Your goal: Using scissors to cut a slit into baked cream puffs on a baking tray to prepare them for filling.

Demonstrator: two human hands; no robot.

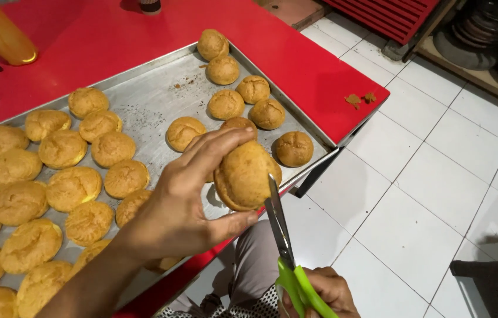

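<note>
Left hand [181, 203] holds one puff [243, 175] at frame centre, fingers over the top, thumb beneath, grip closed on it, just above the tray [155, 100] edge. Right hand [328, 291], lower centre, grip wrapped on green-handled scissors [284, 241]; blades touch the puff's right side. Tray of puffs sits on red counter [296, 53].

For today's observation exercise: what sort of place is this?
Probably a small bakery or home baking kitchen: a metal baking tray full of golden puff pastries on a red table, over a white tiled floor.
</note>
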